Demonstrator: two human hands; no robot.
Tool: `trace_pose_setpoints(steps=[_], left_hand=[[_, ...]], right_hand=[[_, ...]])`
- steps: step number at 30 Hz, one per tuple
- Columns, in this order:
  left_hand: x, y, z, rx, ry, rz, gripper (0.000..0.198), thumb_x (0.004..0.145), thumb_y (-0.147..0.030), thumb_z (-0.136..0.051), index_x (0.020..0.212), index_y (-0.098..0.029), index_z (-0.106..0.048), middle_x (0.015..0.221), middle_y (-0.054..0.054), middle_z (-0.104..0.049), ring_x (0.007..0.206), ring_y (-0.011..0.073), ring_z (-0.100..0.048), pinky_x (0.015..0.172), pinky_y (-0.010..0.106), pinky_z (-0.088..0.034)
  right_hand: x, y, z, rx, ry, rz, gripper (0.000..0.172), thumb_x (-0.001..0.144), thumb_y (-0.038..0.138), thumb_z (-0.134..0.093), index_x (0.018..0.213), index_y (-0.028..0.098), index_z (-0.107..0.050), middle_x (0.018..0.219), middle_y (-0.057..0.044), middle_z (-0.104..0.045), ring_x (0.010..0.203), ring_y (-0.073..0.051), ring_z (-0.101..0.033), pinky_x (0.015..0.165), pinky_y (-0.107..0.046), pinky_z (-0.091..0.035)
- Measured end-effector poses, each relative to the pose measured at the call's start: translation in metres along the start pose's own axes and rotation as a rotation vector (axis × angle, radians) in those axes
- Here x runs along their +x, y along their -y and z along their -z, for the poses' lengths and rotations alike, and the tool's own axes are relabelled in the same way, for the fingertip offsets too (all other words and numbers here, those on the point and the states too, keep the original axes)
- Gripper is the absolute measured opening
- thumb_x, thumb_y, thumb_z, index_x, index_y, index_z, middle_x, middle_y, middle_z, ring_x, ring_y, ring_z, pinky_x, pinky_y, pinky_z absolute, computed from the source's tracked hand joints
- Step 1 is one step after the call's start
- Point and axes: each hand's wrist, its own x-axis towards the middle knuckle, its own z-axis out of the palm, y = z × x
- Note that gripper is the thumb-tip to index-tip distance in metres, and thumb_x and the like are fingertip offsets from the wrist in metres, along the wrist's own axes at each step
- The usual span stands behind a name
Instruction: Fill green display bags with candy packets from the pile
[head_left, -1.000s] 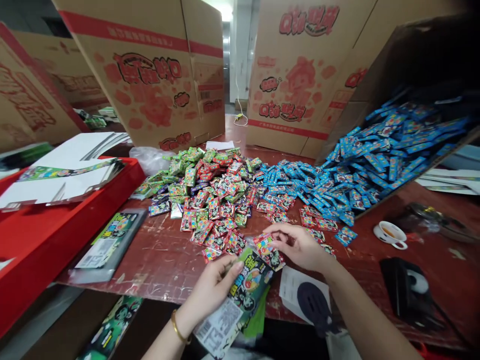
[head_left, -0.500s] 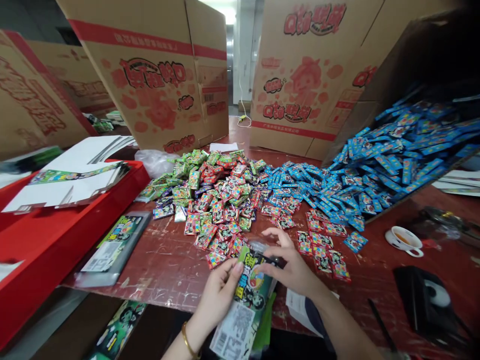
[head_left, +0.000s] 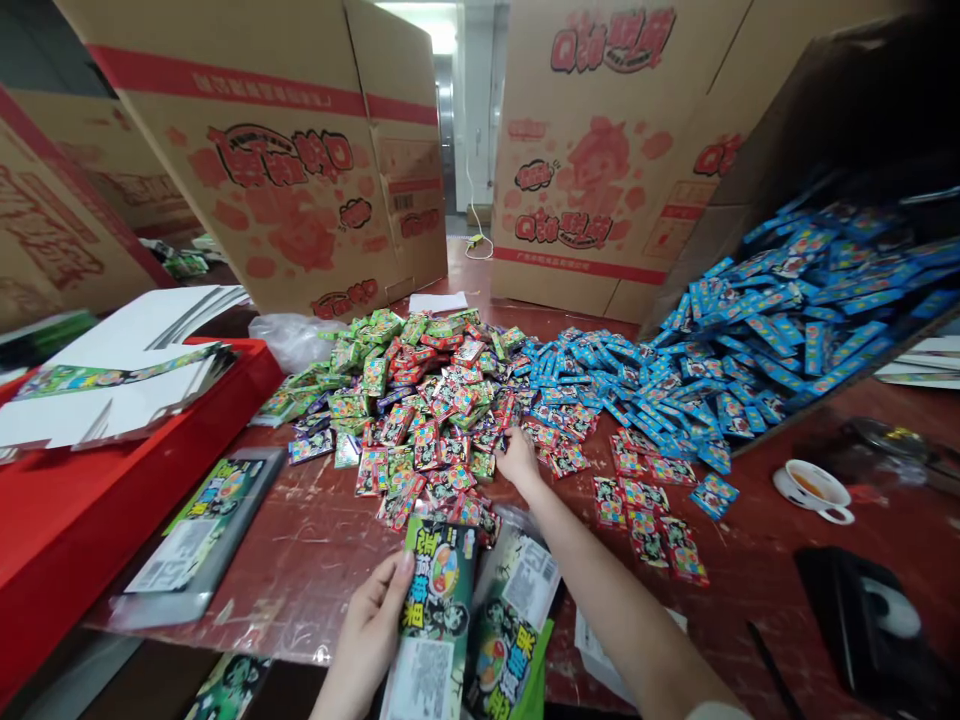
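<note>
1. Left hand [head_left: 371, 625]: fingers clamped on printed bag [head_left: 433, 610], thumb on front; bag on near side of packet pile [head_left: 427, 395];
2. Right hand [head_left: 519, 462]: fingertips at packet pile's right side; can't tell if gripping;
3. Second bag [head_left: 517, 590]: pile's near side, farther right.

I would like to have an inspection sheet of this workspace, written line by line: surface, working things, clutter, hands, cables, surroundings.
Surface: red table, pale scuffs showing.
Working things: printed pouch; second pouch beside it; heap of small packets in several colours.
Clutter: cup with amber liquid; black device at right; red tray with white sheets.
Left hand: grips the printed pouch.
Right hand: at the heap; whether it holds a packet, cannot tell.
Cables: white cord, looped at its lower end; thin dark strip, unclear whether cable.
Surroundings: upright cartons behind; tilted open carton at right, blue packets spilling out.
</note>
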Motion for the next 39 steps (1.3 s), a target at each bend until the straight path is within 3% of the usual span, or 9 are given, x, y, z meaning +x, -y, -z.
trace_pose_setpoints(steps=[5,13,18,23,26,30,34,36,39], left_hand=[[0.007,0.002,0.006,0.007,-0.016,0.017,0.046,0.072,-0.056,-0.064,0.099,-0.018,-0.067,0.085,0.004,-0.074,0.08,0.0242,-0.067,0.071,0.031,-0.052],[0.007,-0.008,0.002,0.036,0.04,-0.051,0.042,0.079,-0.053,-0.058,0.1,-0.018,-0.066,0.087,0.005,-0.073,0.079,0.0226,-0.066,0.071,0.03,-0.052],[0.009,-0.009,-0.002,0.132,0.008,-0.093,0.045,0.077,-0.053,-0.06,0.103,-0.017,-0.064,0.089,0.005,-0.073,0.08,0.0216,-0.065,0.075,0.029,-0.05],[0.015,-0.007,-0.011,0.273,0.04,-0.108,0.047,0.076,-0.056,-0.058,0.099,-0.016,-0.066,0.084,0.004,-0.071,0.078,0.022,-0.064,0.074,0.029,-0.05],[0.014,-0.004,-0.017,0.313,0.082,-0.143,0.044,0.079,-0.054,-0.056,0.1,-0.016,-0.066,0.083,0.004,-0.07,0.077,0.0218,-0.063,0.074,0.029,-0.049],[0.005,-0.005,-0.021,0.376,0.145,-0.176,0.037,0.084,-0.049,-0.052,0.102,-0.019,-0.066,0.086,0.003,-0.07,0.08,0.0216,-0.062,0.073,0.027,-0.048],[-0.004,-0.016,-0.029,0.488,0.188,-0.219,0.032,0.085,-0.046,-0.051,0.094,-0.019,-0.067,0.082,0.003,-0.069,0.078,0.0216,-0.06,0.071,0.026,-0.046],[-0.007,-0.021,-0.034,0.507,0.194,-0.233,0.032,0.085,-0.046,-0.05,0.091,-0.019,-0.067,0.079,0.003,-0.068,0.077,0.0213,-0.059,0.071,0.026,-0.046],[-0.008,-0.025,-0.04,0.508,0.254,-0.23,0.031,0.087,-0.044,-0.047,0.091,-0.019,-0.065,0.081,0.003,-0.067,0.08,0.0211,-0.058,0.074,0.027,-0.045]], right_hand=[[0.018,0.024,0.003,-0.042,-0.006,0.031,0.024,0.07,0.017,-0.062,0.093,0.019,-0.054,0.104,-0.012,-0.058,0.107,-0.028,-0.05,0.089,-0.04,-0.04],[0.049,0.037,0.0,-0.022,0.13,0.08,0.058,0.069,0.02,-0.064,0.122,0.012,-0.041,0.09,-0.007,-0.062,0.079,-0.019,-0.06,0.067,-0.03,-0.046],[0.005,-0.008,0.055,-0.078,0.33,0.253,0.049,0.066,0.011,-0.064,0.114,0.017,-0.058,0.088,-0.004,-0.062,0.08,-0.018,-0.061,0.071,-0.027,-0.045],[-0.044,-0.033,0.079,-0.136,0.418,0.335,0.067,0.055,-0.003,-0.064,0.116,0.024,-0.058,0.103,-0.007,-0.063,0.098,-0.023,-0.058,0.085,-0.029,-0.041],[-0.048,-0.037,0.076,-0.124,0.384,0.322,0.036,0.059,0.0,-0.064,0.088,0.02,-0.064,0.085,-0.005,-0.066,0.088,-0.022,-0.061,0.08,-0.029,-0.043],[-0.045,-0.032,0.082,0.019,0.216,0.316,0.005,0.078,0.015,-0.055,0.079,0.02,-0.056,0.082,-0.006,-0.065,0.083,-0.021,-0.062,0.076,-0.031,-0.046],[-0.065,-0.007,0.093,0.33,0.043,0.315,0.016,0.091,0.032,-0.04,0.098,0.02,-0.05,0.088,-0.007,-0.061,0.081,-0.019,-0.061,0.07,-0.031,-0.049],[-0.081,0.01,0.099,0.55,0.095,0.328,0.018,0.087,0.037,-0.049,0.096,0.021,-0.051,0.085,-0.006,-0.062,0.076,-0.018,-0.061,0.067,-0.03,-0.05],[-0.098,0.029,0.111,0.595,0.407,0.399,0.017,0.082,0.036,-0.059,0.088,0.02,-0.059,0.082,-0.003,-0.062,0.077,-0.017,-0.06,0.069,-0.028,-0.048]])
